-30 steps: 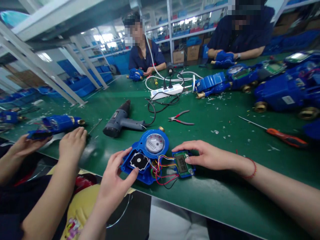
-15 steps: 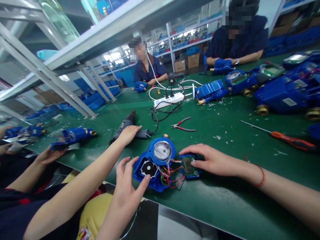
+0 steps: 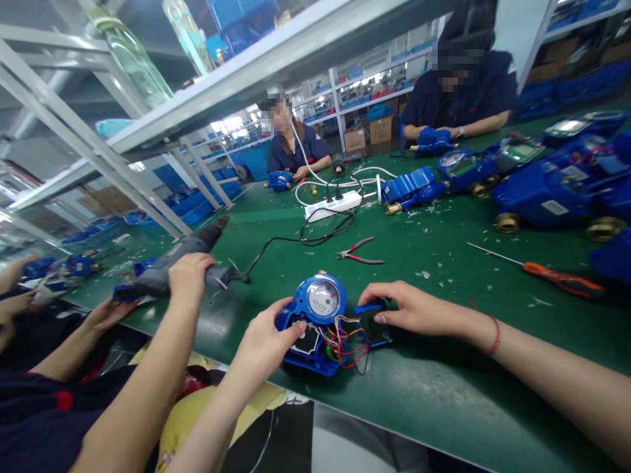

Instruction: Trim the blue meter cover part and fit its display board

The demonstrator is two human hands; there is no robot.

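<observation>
Heat gun (image 3: pixel 165 266) got lifted leftward by a co-worker's hand (image 3: pixel 190 272); display module (image 3: pixel 372 328) got tipped too, pinched in the right hand (image 3: pixel 401 305). Water meter (image 3: pixel 319 309) is near centre, left side clamped by the left hand (image 3: pixel 266 338), so apparently being braced.

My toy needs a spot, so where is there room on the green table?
Between the pliers and screwdriver, except for scraps; also between the right hand and the near edge. It's crowded around the power strip and among the right-side blue meters.
</observation>
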